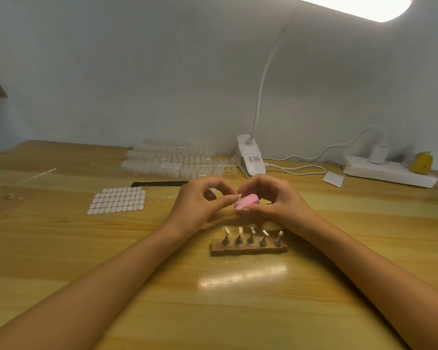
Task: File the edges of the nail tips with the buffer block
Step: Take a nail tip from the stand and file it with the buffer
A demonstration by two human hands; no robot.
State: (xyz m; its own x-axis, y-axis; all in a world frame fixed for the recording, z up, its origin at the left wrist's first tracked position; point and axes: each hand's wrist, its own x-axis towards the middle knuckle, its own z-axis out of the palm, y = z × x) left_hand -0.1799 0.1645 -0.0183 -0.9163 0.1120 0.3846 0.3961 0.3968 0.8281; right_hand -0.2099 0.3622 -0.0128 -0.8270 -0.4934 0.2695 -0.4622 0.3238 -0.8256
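A pink oval buffer block (pixel 245 202) is held above the wooden table by my right hand (pixel 268 198), whose fingers curl round it. My left hand (pixel 200 200) is just to its left, thumb and forefinger pinched together close to the block's upper end; whatever they pinch is too small to make out. In front of both hands stands a brown holder (pixel 248 248) with several metal stands, each topped with a small nail tip (pixel 239 230).
Strips of clear nail tips (pixel 172 160) lie at the back. A sheet of adhesive tabs (pixel 118 203) lies left, a black file (pixel 159 183) behind it. A white clip lamp (pixel 250 157), its cable and a power strip (pixel 387 170) stand at the back right.
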